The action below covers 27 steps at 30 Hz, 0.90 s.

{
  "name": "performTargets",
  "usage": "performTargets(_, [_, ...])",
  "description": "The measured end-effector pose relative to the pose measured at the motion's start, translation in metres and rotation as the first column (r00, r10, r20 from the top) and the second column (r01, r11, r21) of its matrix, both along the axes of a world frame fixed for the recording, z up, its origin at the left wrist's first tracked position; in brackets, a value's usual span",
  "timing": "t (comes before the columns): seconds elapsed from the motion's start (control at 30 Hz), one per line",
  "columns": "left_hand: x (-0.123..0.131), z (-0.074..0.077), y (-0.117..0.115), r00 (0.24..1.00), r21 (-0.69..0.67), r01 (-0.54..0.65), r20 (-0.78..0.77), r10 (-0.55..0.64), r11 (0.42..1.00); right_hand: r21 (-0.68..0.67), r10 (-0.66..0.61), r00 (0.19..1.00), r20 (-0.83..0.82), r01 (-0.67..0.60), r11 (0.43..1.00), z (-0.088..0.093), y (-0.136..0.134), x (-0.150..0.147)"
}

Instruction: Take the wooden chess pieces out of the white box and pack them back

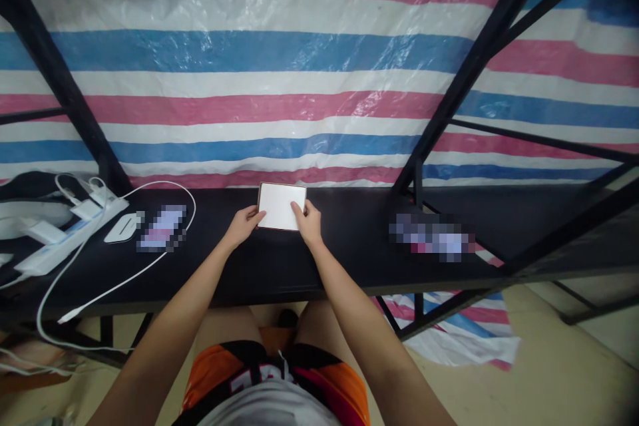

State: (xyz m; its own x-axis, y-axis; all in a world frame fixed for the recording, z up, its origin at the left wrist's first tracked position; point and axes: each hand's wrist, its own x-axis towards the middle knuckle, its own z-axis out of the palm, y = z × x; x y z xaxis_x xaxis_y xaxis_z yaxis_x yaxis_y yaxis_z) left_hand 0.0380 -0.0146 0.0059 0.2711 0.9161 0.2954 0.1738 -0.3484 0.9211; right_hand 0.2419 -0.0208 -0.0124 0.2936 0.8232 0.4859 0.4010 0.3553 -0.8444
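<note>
Both bare hands had hold of one white panel (281, 206), a thin rectangular piece with a narrow brown edge, its blank white face turned up toward the wearer. The panel was above the rear part of the black bench (359, 253), roughly midway along the stretch between the two slanting posts; whether its far edge touched the bench could not be told. The left hand (244, 223) was partly closed around the panel's near left corner, thumb laid at the edge of the face and the other fingers curled at the side and mostly hidden. The right hand (310, 221) gripped the right edge in much the same way, its thumb pressed flat on the white face and its remaining fingers largely out of sight behind. Both forearms reached forward over the near edge of the bench. To the left, a white power strip (50, 256) lay at a slant with plugs in it, and a white cable (170, 182) looped out past a small flat white device (122, 228) and a pixelated item (162, 227), its loose end near the front edge. To the right lay a second pixelated object (433, 237), just beside the black metal frame (449, 100). A striped plastic sheet (279, 53) in red, white and blue hung behind.
</note>
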Motion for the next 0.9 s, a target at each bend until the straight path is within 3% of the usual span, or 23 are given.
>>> performTargets(0.13, [0.003, 0.002, -0.006, 0.971, 0.21, -0.055, -0.216, 0.102, 0.976, 0.107, -0.042, 0.996, 0.076, 0.034, 0.994, 0.006, -0.015, 0.0])
performTargets(0.23, [0.002, 0.0, -0.009, 0.925, 0.405, -0.089, -0.305, 0.226, 0.91, 0.194, -0.059, 0.993, 0.1, 0.039, 0.98, 0.005, -0.019, -0.001])
performTargets(0.37, [0.0, -0.007, -0.008, 0.893, 0.675, -0.121, -0.246, 0.376, 0.728, 0.355, -0.099, 0.984, 0.149, 0.04, 0.934, -0.001, -0.015, -0.002])
performTargets(0.47, [-0.001, -0.011, -0.006, 0.903, 0.821, -0.11, -0.153, 0.401, 0.561, 0.469, -0.135, 0.973, 0.188, 0.032, 0.883, -0.007, -0.01, -0.003])
performTargets(0.53, [-0.002, -0.011, -0.007, 0.91, 0.86, -0.108, -0.117, 0.398, 0.499, 0.513, -0.159, 0.965, 0.208, 0.031, 0.858, -0.009, -0.008, -0.004])
performTargets(0.6, [-0.002, -0.01, -0.008, 0.908, 0.858, -0.107, -0.121, 0.401, 0.503, 0.531, -0.171, 0.962, 0.214, 0.032, 0.846, -0.009, -0.008, -0.005])
performTargets(0.7, [-0.003, -0.008, -0.009, 0.899, 0.821, -0.095, -0.172, 0.403, 0.563, 0.524, -0.177, 0.961, 0.21, 0.042, 0.851, -0.01, -0.008, -0.005])
performTargets(0.9, [-0.004, -0.012, -0.008, 0.876, 0.765, -0.066, -0.263, 0.404, 0.641, 0.426, -0.141, 0.964, 0.226, 0.033, 0.904, -0.01, -0.005, 0.0])
